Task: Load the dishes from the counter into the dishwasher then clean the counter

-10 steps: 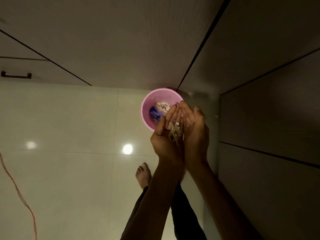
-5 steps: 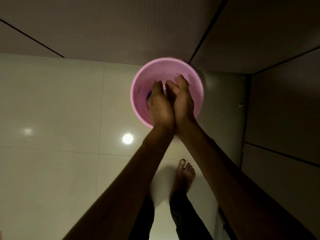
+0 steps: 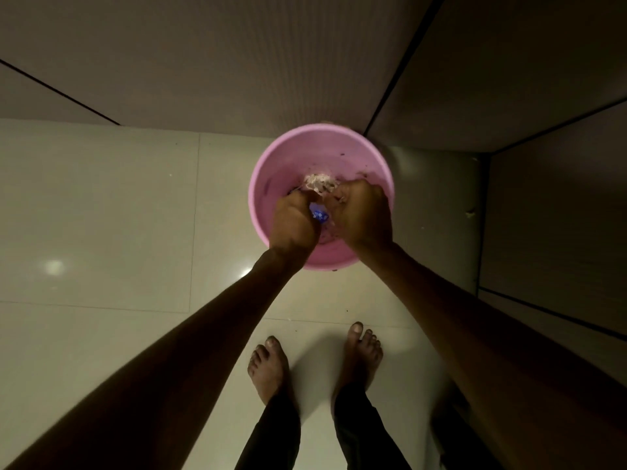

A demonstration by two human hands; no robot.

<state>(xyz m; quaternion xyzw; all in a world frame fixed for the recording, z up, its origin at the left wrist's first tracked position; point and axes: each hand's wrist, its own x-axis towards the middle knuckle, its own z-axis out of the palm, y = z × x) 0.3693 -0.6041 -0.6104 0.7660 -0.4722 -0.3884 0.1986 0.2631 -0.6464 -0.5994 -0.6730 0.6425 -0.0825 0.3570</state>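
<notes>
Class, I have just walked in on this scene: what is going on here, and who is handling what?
A person stands barefoot on a pale tiled floor and reaches both arms down into a pink bin beside dark cabinets. The left hand and right hand are low inside it, apart, fingers curled, seemingly dropping or brushing off scraps. Pale food waste and a blue wrapper lie in the bin. Whether either hand holds anything cannot be told. A few crumbs lie on the floor nearby.
</notes>
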